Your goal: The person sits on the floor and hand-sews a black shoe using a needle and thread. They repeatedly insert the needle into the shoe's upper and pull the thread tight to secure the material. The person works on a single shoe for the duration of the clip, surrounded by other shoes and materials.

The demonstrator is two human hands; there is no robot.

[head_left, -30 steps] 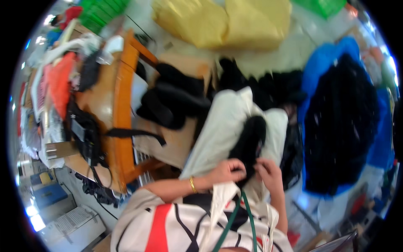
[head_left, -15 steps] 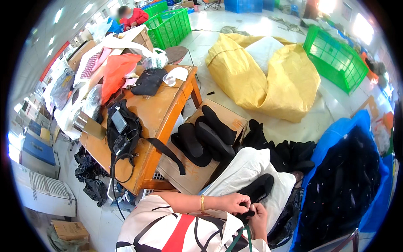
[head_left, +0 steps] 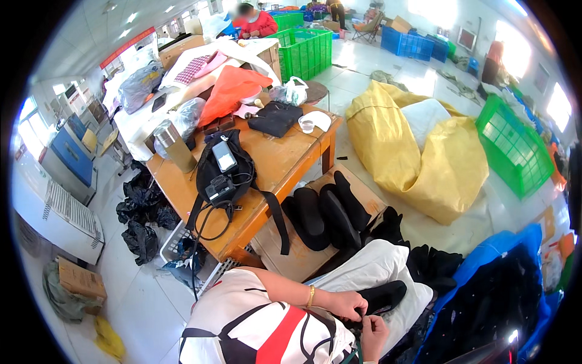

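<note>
At the lower middle my left hand (head_left: 348, 305) and my right hand (head_left: 374, 335) face each other, nearly touching, with fingers pinched. Between the fingertips is a small dark bit, too little to name. Just past them lies a black shoe (head_left: 388, 297) on a white cloth or sack (head_left: 370, 266) over my lap. Whether the dark bit belongs to that shoe is hidden by the fingers. Several finished-looking black shoes (head_left: 312, 218) rest on a cardboard carton (head_left: 276, 258) farther off. More black shoes (head_left: 433, 267) are heaped right of the white cloth.
The wooden table (head_left: 285, 167) on the left carries a black bag (head_left: 233, 164), a steel flask (head_left: 176, 145) and cloth. A blue sack (head_left: 485, 249) with black pieces stands right. Beyond are a yellow sack (head_left: 418, 164) and a green crate (head_left: 515, 145). A person in red (head_left: 257, 24) sits far off.
The whole view has swung left and up, so the surroundings sit farther right and lower. My hands stay together in a pinch, and less dark material shows between them.
</note>
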